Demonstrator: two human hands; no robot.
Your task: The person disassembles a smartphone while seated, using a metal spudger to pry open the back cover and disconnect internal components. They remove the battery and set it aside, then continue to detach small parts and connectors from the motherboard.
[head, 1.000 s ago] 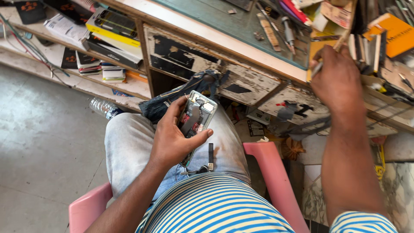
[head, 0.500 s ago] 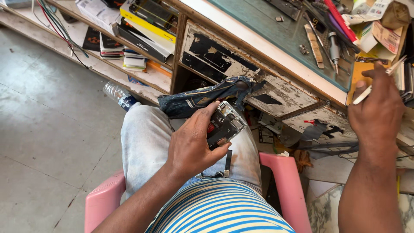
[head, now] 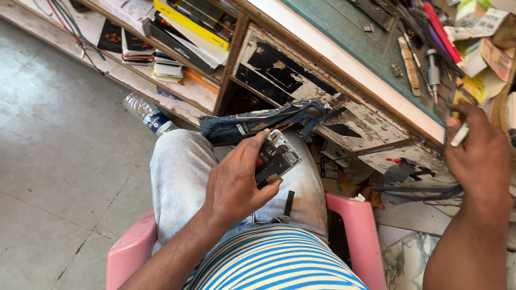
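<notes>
— What's in the left hand (head: pixel 235 185)?
— An opened phone (head: pixel 275 157), its insides showing, held over the lap, fingers wrapped around it.
— And the right hand (head: pixel 478 156)?
— Up at the workbench (head: pixel 344 32), closed round a thin white tool (head: pixel 460 135). A pink chair (head: pixel 355 225) sits under the person.

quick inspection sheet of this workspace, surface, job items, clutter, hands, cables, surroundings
surface: green-topped workbench with a worn, peeling drawer front below.
job's things: opened phone with its insides showing, held over the lap; slim white tool.
clutter: tools and small boxes on the bench; books on the shelf; dark cloth hanging at the drawer.
grippers: left hand holds the phone; right hand holds the white tool at the bench edge.
cables: red and dark wires on the shelf, upper left.
surroundings: pink plastic chair, plastic bottle on the tiled floor.
</notes>
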